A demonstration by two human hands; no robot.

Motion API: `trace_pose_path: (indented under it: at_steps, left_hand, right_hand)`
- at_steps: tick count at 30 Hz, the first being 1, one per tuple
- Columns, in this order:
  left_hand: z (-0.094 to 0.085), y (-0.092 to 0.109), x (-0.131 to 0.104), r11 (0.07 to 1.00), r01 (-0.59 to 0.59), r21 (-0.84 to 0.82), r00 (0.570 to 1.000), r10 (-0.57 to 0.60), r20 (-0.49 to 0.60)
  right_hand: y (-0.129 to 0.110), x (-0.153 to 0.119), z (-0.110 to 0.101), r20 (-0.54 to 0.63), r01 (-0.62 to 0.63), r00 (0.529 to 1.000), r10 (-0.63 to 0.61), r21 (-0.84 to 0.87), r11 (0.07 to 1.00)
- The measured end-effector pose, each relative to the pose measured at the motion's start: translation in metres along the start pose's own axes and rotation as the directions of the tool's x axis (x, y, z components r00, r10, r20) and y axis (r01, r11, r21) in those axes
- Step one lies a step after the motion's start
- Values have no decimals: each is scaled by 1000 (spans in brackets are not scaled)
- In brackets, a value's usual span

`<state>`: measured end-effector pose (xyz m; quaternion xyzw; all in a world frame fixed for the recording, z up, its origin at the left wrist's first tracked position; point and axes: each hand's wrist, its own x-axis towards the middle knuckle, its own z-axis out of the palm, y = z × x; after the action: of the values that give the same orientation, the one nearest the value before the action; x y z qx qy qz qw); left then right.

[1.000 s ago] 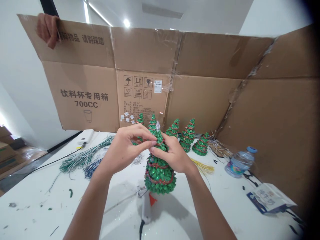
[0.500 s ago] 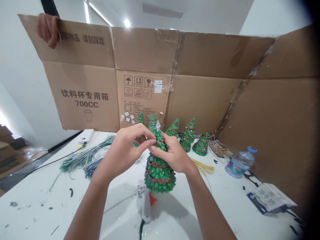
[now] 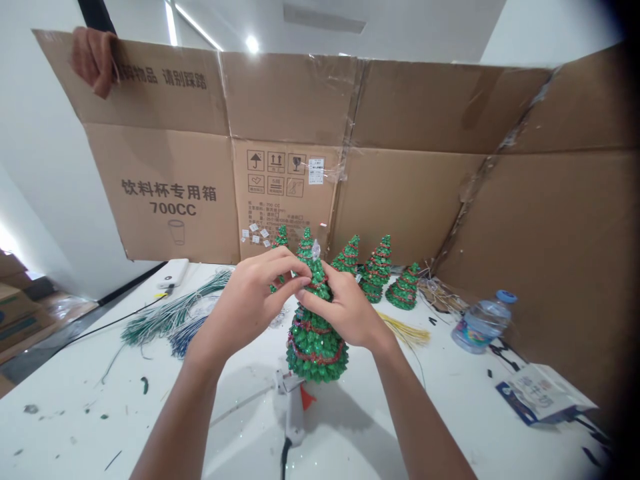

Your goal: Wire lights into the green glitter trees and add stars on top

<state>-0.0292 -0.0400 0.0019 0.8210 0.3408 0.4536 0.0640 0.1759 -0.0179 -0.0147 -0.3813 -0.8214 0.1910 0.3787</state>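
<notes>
A green tree figure with red garlands and a clear pointed tip stands in front of me, between both hands. My left hand is at its upper left side, thumb and fingertips pinched close to the garland; whatever lies between them is too small to make out. My right hand is wrapped round the upper right side of the tree, its thumb across the front. Just below the tree lies a white glue gun with an orange-red part and a dark cable.
Several smaller green trees stand behind. Green wires lie at the left, yellow wires at the right. A water bottle and a white-and-blue packet are farther right. Cardboard walls the back.
The tree's base has shifted slightly left and up in view. Both hands keep nearly the same places on its upper part.
</notes>
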Motion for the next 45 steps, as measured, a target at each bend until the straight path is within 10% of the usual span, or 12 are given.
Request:
trace_pose_path:
  at_steps: [17, 24, 30, 36, 40, 45]
  left_hand:
    - [-18, -3, -14, 970, -34, -241, 998, 45, 39]
    - [-27, -16, -56, 897, 107, -429, 991, -129, -24]
    - [-7, -24, -110, 892, 237, -385, 968, -180, 177]
    - [5, -42, -143, 897, 183, -402, 966, -239, -94]
    - [-10, -51, -160, 954, 210, -216, 947, -253, -196]
    - [-38, -63, -180, 944, 307, 123, 906, -250, -342]
  right_hand:
    - [-8, -4, 11, -80, 99, 993, -86, 173, 980]
    - [-27, -9, 24, -51, 193, 981, -187, 331, 924]
    - [-41, -9, 43, 13, 217, 968, -249, 447, 868]
    - [-48, -13, 49, 100, 196, 957, -272, 471, 860]
    - [-25, -39, 43, -66, 90, 995, -69, 411, 907]
    - [20, -98, 80, 91, -403, 914, 396, 77, 912]
